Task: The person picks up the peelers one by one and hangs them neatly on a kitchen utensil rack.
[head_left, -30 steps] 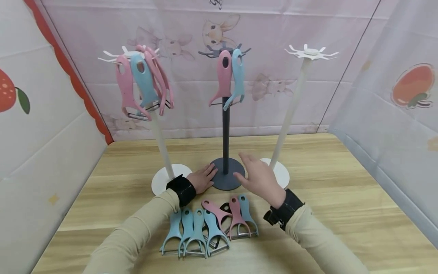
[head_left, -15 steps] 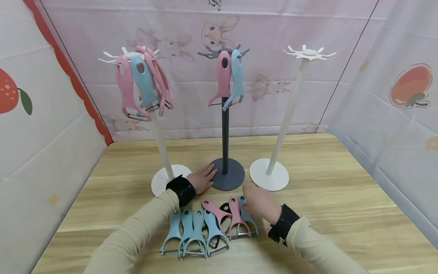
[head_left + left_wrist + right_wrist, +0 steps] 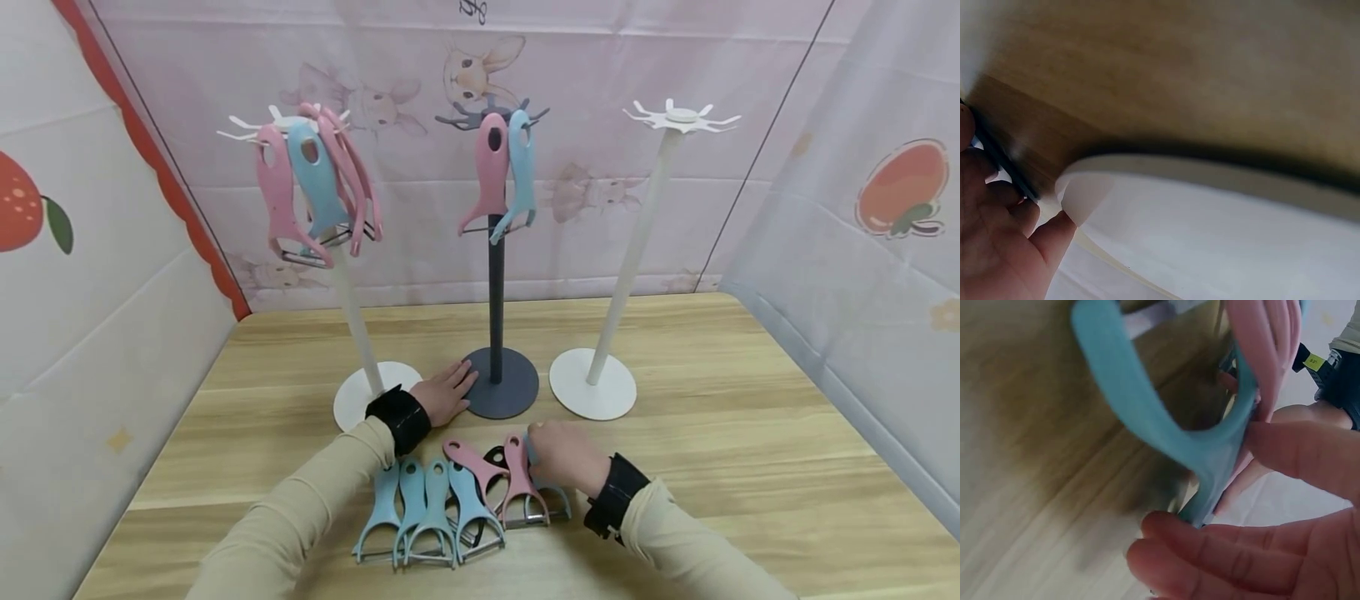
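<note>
One blue peeler (image 3: 1210,456) is pinched between right-hand fingers (image 3: 1241,561); left-hand fingers (image 3: 456,383), straight, touch a dark stand (image 3: 497,292) holding two peelers (image 3: 492,171)

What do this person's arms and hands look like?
Plain long beige fabric sleeves cover both arms. A wide black band circles the left wrist, another black band the right. In the right wrist view, a small yellow label shows at the left one. The left hand and right hand wear no gloves.

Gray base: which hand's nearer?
Left. The left hand touches the left edge of the gray base; the right hand is off it, in front and to the right, pinching a blue peeler.
</note>
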### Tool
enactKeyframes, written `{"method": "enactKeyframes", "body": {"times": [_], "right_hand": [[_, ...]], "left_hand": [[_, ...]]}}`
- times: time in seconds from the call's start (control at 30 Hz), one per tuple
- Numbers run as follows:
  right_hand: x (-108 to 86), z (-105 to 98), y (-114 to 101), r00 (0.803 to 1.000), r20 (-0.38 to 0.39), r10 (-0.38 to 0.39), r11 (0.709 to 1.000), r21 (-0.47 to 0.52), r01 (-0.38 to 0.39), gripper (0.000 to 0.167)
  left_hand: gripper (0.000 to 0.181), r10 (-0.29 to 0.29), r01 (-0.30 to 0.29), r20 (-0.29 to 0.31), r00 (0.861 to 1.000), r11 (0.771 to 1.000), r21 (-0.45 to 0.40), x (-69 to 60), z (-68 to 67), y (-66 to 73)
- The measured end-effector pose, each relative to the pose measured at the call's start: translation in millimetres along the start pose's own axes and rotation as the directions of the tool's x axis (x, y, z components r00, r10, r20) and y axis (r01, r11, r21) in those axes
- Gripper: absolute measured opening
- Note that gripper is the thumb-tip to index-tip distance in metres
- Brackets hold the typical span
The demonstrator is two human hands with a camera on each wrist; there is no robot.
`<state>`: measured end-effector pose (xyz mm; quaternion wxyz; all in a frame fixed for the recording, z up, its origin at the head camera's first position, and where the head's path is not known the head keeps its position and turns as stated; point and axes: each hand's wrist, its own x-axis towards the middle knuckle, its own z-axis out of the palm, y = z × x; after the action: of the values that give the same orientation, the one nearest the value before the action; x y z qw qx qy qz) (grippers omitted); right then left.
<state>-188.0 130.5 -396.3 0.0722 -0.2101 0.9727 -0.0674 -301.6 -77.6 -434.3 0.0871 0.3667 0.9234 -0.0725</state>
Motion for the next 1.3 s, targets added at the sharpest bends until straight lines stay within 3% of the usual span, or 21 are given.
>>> {"method": "enactKeyframes", "body": {"times": [0.3,0.47,0.63,0.73,0.8,0.87,0.9,1.07,1.23,1.3], "right_hand": [[-1.2,7,7,0.999,-0.018,0.050,0.995,0.088,-0.048,0.020],[-2.5,-3,13,0.995,-0.056,0.088,0.989,0.125,-0.080,0.019],[-2.1,-30,19,0.978,-0.194,0.082,0.994,0.083,-0.067,0.028],[-3.3,-50,23,0.953,-0.297,0.061,0.993,0.114,-0.028,0.046],[-3.7,-64,25,0.926,-0.375,0.050,0.990,0.141,0.003,0.051],[-3.6,-78,26,0.878,-0.478,0.027,0.986,0.160,0.056,0.052],[-3.1,-85,27,0.844,-0.536,0.016,0.983,0.161,0.084,0.052],[4.8,-116,23,0.614,-0.789,0.003,0.961,0.172,0.216,0.046],[21.6,-146,15,0.409,-0.911,0.052,0.936,0.187,0.298,0.041],[27.6,-160,11,0.342,-0.937,0.067,0.925,0.187,0.331,0.039]], "left_hand": [[0.053,-0.006,0.006,-0.016,1.000,1.000,-0.001,0.1,3.2,-2.0],[0.052,-0.001,0.001,-0.015,1.000,1.000,-0.015,-3.7,-2.7,1.1],[0.052,-0.011,0.011,-0.003,1.000,1.000,-0.013,-3.3,-2.9,1.2],[0.052,-0.011,0.011,-0.007,1.000,1.000,-0.001,-1.5,-0.3,0.3],[0.052,-0.007,0.007,-0.012,1.000,1.000,-0.004,-0.3,0.9,-0.2],[0.052,-0.008,0.008,-0.009,1.000,1.000,-0.006,0.0,1.4,-0.2],[0.052,-0.007,0.007,-0.010,1.000,1.000,-0.009,0.1,1.4,-0.2],[0.052,-0.014,0.014,-0.007,1.000,0.999,-0.030,-1.5,0.1,-0.2],[0.053,-0.018,0.017,-0.012,1.000,1.000,-0.017,0.7,4.8,-3.0],[0.053,-0.014,0.014,-0.015,1.000,1.000,-0.003,2.5,7.8,-4.3]]}}
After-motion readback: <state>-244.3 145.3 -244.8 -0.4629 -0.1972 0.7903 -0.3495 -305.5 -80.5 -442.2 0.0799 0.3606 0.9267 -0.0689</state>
